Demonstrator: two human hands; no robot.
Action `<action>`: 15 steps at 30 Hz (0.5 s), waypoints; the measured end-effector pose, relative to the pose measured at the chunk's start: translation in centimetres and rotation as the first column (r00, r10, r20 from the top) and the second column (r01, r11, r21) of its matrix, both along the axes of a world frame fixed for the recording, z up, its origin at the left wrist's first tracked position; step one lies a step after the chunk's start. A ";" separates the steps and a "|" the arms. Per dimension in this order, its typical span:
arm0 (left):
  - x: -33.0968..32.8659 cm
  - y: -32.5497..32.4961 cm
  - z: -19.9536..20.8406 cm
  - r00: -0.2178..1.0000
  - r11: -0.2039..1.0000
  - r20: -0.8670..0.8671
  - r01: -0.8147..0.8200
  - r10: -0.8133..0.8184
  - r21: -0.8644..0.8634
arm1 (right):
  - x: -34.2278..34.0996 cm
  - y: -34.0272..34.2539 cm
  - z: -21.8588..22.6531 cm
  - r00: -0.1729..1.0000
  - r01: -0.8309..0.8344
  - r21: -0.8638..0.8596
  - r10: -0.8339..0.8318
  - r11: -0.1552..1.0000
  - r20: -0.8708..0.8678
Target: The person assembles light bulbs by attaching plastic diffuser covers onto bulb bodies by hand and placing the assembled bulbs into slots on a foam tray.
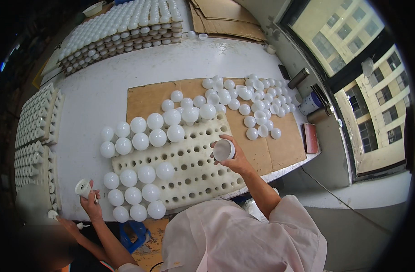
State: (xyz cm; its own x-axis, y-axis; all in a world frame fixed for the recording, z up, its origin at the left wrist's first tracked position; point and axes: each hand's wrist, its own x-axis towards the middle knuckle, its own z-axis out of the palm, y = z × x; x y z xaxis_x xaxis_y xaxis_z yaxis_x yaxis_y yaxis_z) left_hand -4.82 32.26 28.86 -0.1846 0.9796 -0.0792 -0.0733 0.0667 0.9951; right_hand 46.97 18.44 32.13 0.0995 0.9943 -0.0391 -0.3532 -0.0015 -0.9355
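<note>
My right hand (236, 159) is closed around a white bulb cover (224, 150), its hollow open side facing up, over the right part of a cream foam board (185, 198) full of holes. At the lower left, my left hand (92, 205) grips a white cone-shaped bulb housing (83, 187) by its narrow end; something dark shows inside its wide mouth. Between my hands, rows of round white bulbs (133, 195) stand on the board's left part. More bulbs (140, 141) line its far left edge. Bare holes show across the board's middle and right.
Loose white covers (260, 118) lie on a cardboard sheet (280, 149). Trays of cone-shaped housings (31, 163) stand left, beside a co-worker's hand (69, 226). Layered bulbs (126, 22) are stacked at the back. A flask (299, 78) and red box (311, 138) stand right.
</note>
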 end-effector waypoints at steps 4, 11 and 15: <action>9.3 -6.3 4.6 0.812 0.874 0.365 0.485 -0.456 0.013 | -2.5 0.8 0.0 0.984 -0.158 0.085 0.164 0.984 -0.075; 21.4 -9.3 5.2 0.527 0.526 0.269 0.846 -0.806 -0.084 | -4.6 0.6 1.9 0.871 -0.431 0.099 0.385 0.897 0.305; 22.6 -9.7 5.8 0.478 0.463 0.200 0.878 -0.855 -0.118 | -4.9 -0.1 2.0 0.786 -0.474 0.085 0.378 0.876 0.489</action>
